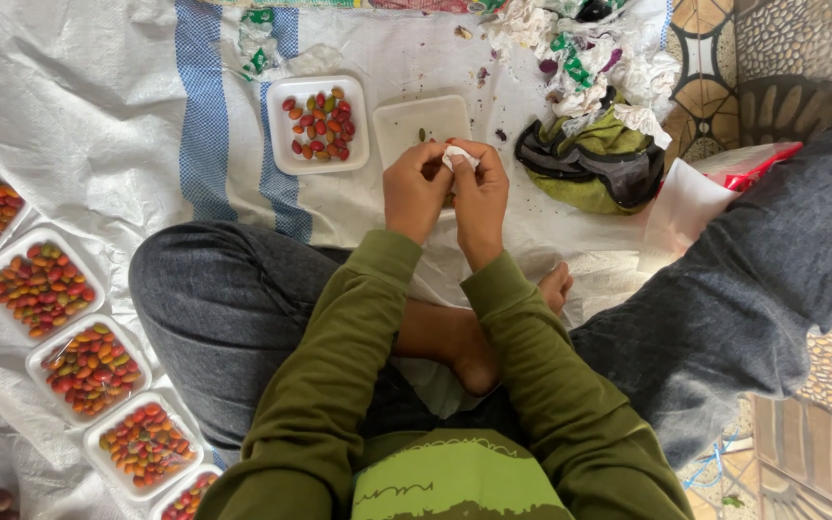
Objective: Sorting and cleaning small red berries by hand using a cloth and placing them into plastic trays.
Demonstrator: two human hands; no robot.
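Both hands pinch a white scrap.
Left hand [414, 191] and right hand [479, 197] meet around the white scrap [458, 158] above the woven sheet [98, 106], a near-empty tray [397, 130] just beyond.

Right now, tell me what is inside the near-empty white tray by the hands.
The near-empty white tray shows one small dark bit. The left hand and right hand, holding white paper, cover its near edge.
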